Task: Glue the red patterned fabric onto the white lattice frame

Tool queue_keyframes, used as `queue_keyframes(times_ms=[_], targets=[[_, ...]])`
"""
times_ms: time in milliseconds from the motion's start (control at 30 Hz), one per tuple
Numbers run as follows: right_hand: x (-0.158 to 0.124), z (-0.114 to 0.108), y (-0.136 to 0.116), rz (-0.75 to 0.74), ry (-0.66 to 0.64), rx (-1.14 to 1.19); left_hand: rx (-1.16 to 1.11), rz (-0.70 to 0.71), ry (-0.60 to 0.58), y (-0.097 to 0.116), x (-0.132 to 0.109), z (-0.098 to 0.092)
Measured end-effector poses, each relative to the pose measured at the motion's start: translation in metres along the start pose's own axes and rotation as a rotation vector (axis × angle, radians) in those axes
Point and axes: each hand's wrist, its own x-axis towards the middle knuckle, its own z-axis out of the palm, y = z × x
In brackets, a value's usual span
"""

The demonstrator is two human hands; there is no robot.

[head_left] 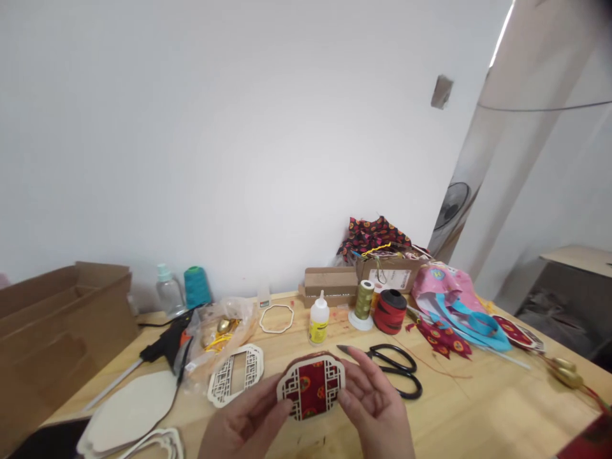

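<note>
Between my two hands, low in the middle of the view, is a fabric-covered ornament panel (313,390). It has red patterned cloth in its centre and pale cut-out lattice on both sides, with a scalloped outline. My left hand (253,414) grips its left edge, thumb on the front face. On the right edge my right hand (370,405) pinches it with the thumb in front, its index finger raised. A similar lattice frame (253,363) without cloth lies just left of the panel. Black-handled scissors (406,370) rest beyond my right hand. A white glue bottle (319,320) stands behind the panel.
At left are a cardboard box (62,344), a black glue gun (165,344), a plastic bag (215,331) and stacked pale panels (129,408). Thread spools (389,312), a fabric-filled box (396,274) and blue ribbon (482,328) occupy the back right. A white wall rises behind.
</note>
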Motion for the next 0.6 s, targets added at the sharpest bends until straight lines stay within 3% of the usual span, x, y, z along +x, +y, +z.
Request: queue_keyframes(times_ms=[167, 300, 500, 600], targets=[[0.023, 0.011, -0.020, -0.014, -0.263, -0.238, -0.046, 0.106, 0.074, 0.006, 0.008, -0.002], [0.035, 0.025, -0.031, -0.082, -0.344, -0.522, -0.037, 0.134, 0.040, 0.005, 0.017, -0.009], [0.039, 0.041, -0.029, -0.160, -0.420, -0.583, 0.062, 0.160, -0.081, 0.017, 0.029, -0.020], [0.044, 0.045, -0.028, -0.192, -0.453, -0.600, -0.077, 0.084, -0.099, 0.016, 0.032, -0.020]])
